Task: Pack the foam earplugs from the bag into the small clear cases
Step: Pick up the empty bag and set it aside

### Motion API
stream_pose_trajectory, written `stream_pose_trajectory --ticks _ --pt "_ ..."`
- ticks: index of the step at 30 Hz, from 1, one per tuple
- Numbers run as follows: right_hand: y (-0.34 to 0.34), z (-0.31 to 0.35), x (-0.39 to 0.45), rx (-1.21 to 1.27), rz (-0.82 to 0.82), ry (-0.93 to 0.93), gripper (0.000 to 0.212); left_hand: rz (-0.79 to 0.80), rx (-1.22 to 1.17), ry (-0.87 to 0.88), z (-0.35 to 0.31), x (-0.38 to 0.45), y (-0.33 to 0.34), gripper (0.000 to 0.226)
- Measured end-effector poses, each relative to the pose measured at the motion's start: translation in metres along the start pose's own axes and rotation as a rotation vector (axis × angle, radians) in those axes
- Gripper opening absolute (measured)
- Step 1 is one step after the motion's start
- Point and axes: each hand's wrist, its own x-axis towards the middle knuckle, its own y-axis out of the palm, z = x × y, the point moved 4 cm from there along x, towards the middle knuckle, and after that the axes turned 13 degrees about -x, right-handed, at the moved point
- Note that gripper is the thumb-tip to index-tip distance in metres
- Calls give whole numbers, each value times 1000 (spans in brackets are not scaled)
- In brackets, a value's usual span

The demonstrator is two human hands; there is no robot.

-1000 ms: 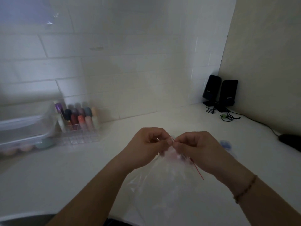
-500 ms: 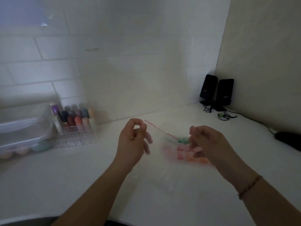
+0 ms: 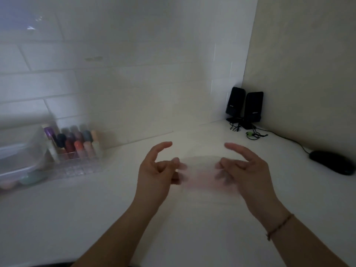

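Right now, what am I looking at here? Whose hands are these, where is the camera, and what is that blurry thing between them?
No machine here: a person wears a wide-angle camera on the head, so you look down at their own two bare hands. The left hand and right hand are spread over a white counter. Between them is a clear plastic bag with pinkish contents, too blurred to tell whether the fingers grip it. At the left stands a clear organiser of coloured tubes beside a clear bin. In the far corner are two black speakers, and a dark computer mouse lies at the right.

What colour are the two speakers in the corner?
Black, both speakers, clearest in the head view.
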Motion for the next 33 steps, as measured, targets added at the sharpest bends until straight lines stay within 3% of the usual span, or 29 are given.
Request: stream_pose_trajectory --ticks 2,4,7,10,13,14,17,19,21,23,26,27,29,33 --pt "-8 3 1 -17 -10 -22 21 85 -32 -29 1 3 8 28" --pt "-17 5 1 -85 39 -52 19 204 139 10 6 3 16 37" --pt "-38 4 0 -320 92 -96 22 167 462 208 9 3 23 35" --pt "-59 5 -4 -610 8 -214 17 149 542 359 3 2 41 26" --pt "-83 7 -11 -573 -88 -279 16 173 542 438 2 -2 69 22" --pt "-92 7 -13 -521 -70 -232 11 200 477 408 4 -5 82 18" --pt "-122 4 -22 -425 77 -75 28 269 191 230 10 -16 121 11" --pt "-151 11 -34 -379 24 -106 11 370 62 107 12 -27 150 25" --pt "-191 9 -52 -355 -85 -105 4 508 65 7 20 -42 184 47" --pt "-233 4 -77 -289 -124 -70 3 639 112 28 28 -62 220 34" --pt "-295 -4 -124 -301 -139 -43 23 814 47 22 42 -99 276 14" --pt "-314 -8 -141 -320 -162 -28 25 884 58 14 47 -113 294 11" --pt "-353 -23 -176 -287 -253 11 7 1020 82 -32 60 -143 329 9" --pt "-431 -90 -233 -206 -365 275 15 1114 84 -215 117 -207 386 10"
